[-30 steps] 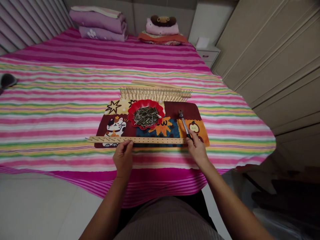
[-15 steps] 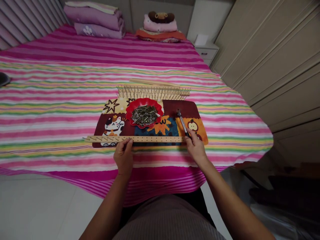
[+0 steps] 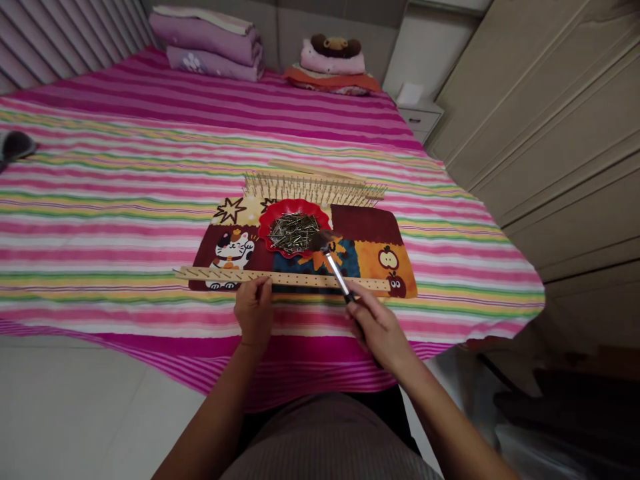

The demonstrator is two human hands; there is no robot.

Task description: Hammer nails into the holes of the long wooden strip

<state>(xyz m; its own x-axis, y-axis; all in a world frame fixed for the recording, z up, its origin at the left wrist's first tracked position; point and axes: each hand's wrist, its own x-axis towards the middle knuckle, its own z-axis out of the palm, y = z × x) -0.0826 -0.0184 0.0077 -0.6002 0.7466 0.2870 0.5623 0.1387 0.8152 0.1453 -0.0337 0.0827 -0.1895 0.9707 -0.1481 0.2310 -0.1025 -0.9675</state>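
A long wooden strip (image 3: 320, 281) with rows of small holes lies across the near part of a patterned mat (image 3: 367, 223). Slanting nails (image 3: 215, 274) stand in its left part. My left hand (image 3: 254, 312) is closed in a pinch at the strip's near edge, beside the last of these nails; what lies between the fingertips is too small to make out. My right hand (image 3: 377, 323) grips the dark handle of a hammer (image 3: 336, 268). Its metal shaft slants up and left over the strip, the head blurred near a red scalloped bowl (image 3: 267, 220) of loose nails (image 3: 295, 232).
Behind the bowl lie wooden strips bristling with upright nails (image 3: 315, 189), and a bare strip (image 3: 317, 171) beyond. Everything rests on a bed with a striped cover (image 3: 125, 220). Folded bedding (image 3: 210, 47) and a pillow stack (image 3: 333, 67) sit at the back. A wardrobe (image 3: 540, 133) stands right.
My right hand has lifted the hammer off the strip's right end and swung it left, its head now beside the bowl. My left hand keeps its pinch at the strip. The view has shifted slightly.
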